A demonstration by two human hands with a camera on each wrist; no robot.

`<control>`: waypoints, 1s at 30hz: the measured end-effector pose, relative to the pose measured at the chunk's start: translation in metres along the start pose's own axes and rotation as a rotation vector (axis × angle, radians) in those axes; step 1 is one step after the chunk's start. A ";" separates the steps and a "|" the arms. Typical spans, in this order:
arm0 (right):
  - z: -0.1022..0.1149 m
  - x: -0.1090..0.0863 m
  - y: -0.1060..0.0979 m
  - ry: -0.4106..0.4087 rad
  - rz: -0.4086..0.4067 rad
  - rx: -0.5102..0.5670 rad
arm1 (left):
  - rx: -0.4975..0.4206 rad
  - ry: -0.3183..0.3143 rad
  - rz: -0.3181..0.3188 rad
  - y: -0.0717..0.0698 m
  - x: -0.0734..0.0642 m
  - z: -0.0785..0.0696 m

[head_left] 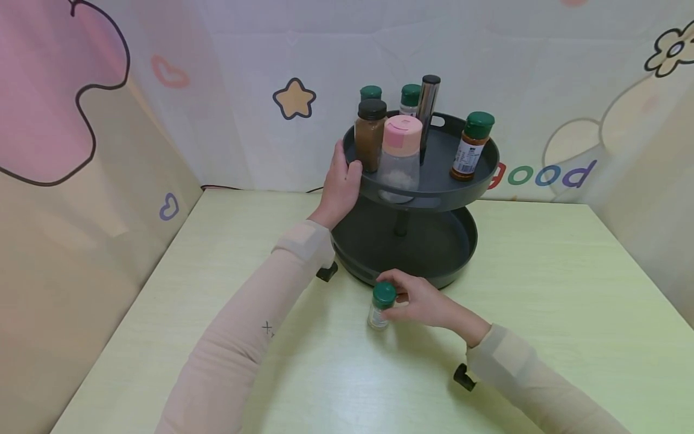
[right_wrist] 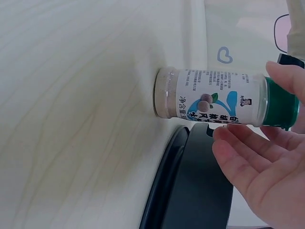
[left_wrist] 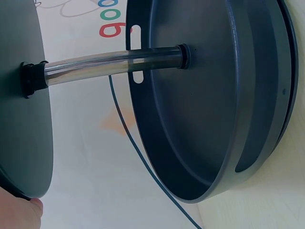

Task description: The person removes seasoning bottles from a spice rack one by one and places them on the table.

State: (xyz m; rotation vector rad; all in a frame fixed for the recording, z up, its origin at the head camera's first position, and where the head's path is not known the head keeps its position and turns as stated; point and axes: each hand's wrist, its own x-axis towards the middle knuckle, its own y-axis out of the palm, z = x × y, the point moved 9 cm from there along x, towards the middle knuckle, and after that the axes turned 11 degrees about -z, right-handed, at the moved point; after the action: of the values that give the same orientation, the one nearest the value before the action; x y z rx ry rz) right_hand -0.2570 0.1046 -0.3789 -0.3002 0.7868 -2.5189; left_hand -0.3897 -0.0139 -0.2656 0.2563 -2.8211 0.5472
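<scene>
My left hand (head_left: pixel 341 188) grips the left edge of the upper tray (head_left: pixel 434 204) of a dark two-tier round rack. In the left wrist view only a bit of that hand (left_wrist: pixel 21 210) shows, at the rack's underside. In front of the lower tray (head_left: pixel 470 250), my right hand (head_left: pixel 425 302) pinches a small spice jar (head_left: pixel 378 316) with a green cap, low at the tabletop. The right wrist view shows its white printed label (right_wrist: pixel 214 95); thumb and fingers of the right hand (right_wrist: pixel 267 167) lie on either side of the jar near the cap.
On the upper tray stand a brown jar with black lid (head_left: pixel 370 141), a clear shaker with pink lid (head_left: pixel 401 160), a red-brown spice jar (head_left: pixel 470 150), two more green-capped jars and the metal post (head_left: pixel 428 99). A patterned cloth (head_left: pixel 244 108) hangs behind the table (head_left: pixel 542 271).
</scene>
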 end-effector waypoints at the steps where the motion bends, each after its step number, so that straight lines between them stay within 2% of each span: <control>1: 0.000 0.000 0.000 0.000 0.001 -0.003 | -0.001 0.000 0.001 0.000 0.000 0.000; 13: 0.005 -0.004 -0.010 -0.030 -0.027 -0.037 | 0.011 -0.005 -0.004 0.000 0.000 0.001; 24: 0.006 -0.006 -0.019 -0.001 -0.033 0.000 | 0.010 0.001 -0.007 0.000 0.001 0.001; 30: 0.010 -0.008 -0.025 -0.027 -0.045 0.008 | 0.005 -0.002 -0.005 0.000 0.000 0.002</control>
State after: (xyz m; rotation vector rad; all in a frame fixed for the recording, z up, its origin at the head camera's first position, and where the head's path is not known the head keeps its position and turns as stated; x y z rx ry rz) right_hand -0.2562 0.1219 -0.3568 -0.3524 0.7670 -2.5543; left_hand -0.3905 -0.0145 -0.2669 0.2650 -2.8208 0.5537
